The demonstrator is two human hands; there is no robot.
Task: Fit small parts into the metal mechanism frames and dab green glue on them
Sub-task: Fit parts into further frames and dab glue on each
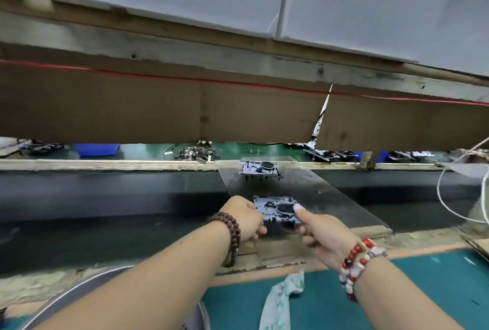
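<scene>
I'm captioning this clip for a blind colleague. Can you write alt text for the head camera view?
Two bare hands, left hand and right hand, both wearing bead bracelets, hold a metal mechanism frame between them over a grey plate that bridges a dark conveyor belt. A second frame sits farther along the plate, and a crumpled cloth lies on the green mat nearby.

Brown cardboard sheet (pixel 158 107) hanging overhead across the view, crossed by a thin red cord (pixel 211 81). Beyond it, a blue bin (pixel 96 149) on a green table (pixel 143 151). Dark conveyor belt (pixel 105 197) running left to right. Nearer, a crumpled white cloth (pixel 281 298) on the teal mat (pixel 397 290); white cable (pixel 447 202) looping at right.
</scene>
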